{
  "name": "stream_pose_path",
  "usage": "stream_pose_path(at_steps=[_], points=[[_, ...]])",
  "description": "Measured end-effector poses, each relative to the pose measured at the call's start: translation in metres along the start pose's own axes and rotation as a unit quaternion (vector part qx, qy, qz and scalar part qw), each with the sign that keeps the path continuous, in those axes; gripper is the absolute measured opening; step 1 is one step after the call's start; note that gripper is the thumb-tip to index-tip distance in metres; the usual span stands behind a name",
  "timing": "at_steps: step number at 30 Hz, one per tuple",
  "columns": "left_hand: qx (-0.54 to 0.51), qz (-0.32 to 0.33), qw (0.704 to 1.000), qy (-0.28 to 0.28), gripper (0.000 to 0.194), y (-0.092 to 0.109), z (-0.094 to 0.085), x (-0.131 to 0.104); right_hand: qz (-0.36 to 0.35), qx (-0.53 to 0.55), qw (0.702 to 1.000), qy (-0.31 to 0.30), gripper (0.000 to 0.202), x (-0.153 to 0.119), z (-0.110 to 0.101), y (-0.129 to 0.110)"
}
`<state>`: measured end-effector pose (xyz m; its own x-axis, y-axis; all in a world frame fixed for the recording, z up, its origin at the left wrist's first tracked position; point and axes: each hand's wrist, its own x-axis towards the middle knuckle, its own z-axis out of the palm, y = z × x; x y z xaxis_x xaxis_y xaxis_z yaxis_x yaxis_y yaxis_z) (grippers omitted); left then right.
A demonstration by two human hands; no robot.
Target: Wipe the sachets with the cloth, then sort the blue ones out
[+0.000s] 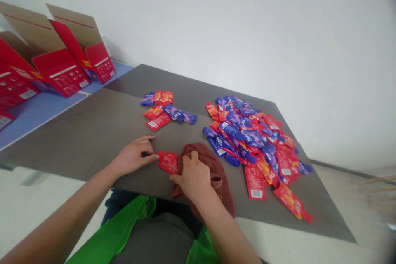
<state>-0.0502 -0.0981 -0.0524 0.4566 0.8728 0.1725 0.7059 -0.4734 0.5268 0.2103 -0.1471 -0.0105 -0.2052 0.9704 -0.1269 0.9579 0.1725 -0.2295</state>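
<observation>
A red pouch [168, 162] lies flat near the table's front edge, its right end under a brown cloth [218, 165]. My right hand [194, 175] presses down on the cloth, with its fingers bent into the fabric. Beside the pouch's narrow left end is my left hand [136, 156], thumb and fingers apart; its thumb tip is at the pouch's tip, and I cannot tell if they touch. Beyond my hands lies a small group of red and purple pouches [159, 122]. To the right spreads a large heap of similar pouches [247, 132].
Red cartons [66, 74] with raised brown flaps stand on a blue table [34, 113] at the left. The dark grey table [102, 119] runs back toward a white wall [235, 29]. A single red pouch [291, 201] lies at the heap's front right.
</observation>
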Motion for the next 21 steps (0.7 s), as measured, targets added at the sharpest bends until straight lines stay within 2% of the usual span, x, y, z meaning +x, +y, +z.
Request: stream_pose_path(at_steps=[5, 9, 14, 18, 21], points=[[0.002, -0.01, 1.0, 0.007, 0.037, 0.003, 0.0, 0.0, -0.014, 0.007, 0.999, -0.038, 0.035, 0.007, -0.001, 0.002], [-0.003, -0.015, 1.0, 0.011, 0.036, 0.005, 0.0, -0.001, -0.083, 0.016, 0.995, -0.051, 0.013, 0.006, -0.002, 0.017], [-0.026, -0.003, 1.0, 0.004, 0.031, 0.002, -0.003, -0.002, -0.179, -0.009, 0.982, -0.054, 0.011, 0.01, -0.014, 0.022], [-0.061, 0.006, 0.998, -0.009, 0.029, 0.002, -0.008, -0.002, -0.232, -0.049, 0.969, -0.069, 0.013, 0.033, -0.027, 0.013], [-0.059, 0.018, 0.998, -0.024, 0.03, 0.005, -0.01, -0.001, -0.261, -0.065, 0.961, -0.065, 0.013, 0.049, -0.03, 0.007]])
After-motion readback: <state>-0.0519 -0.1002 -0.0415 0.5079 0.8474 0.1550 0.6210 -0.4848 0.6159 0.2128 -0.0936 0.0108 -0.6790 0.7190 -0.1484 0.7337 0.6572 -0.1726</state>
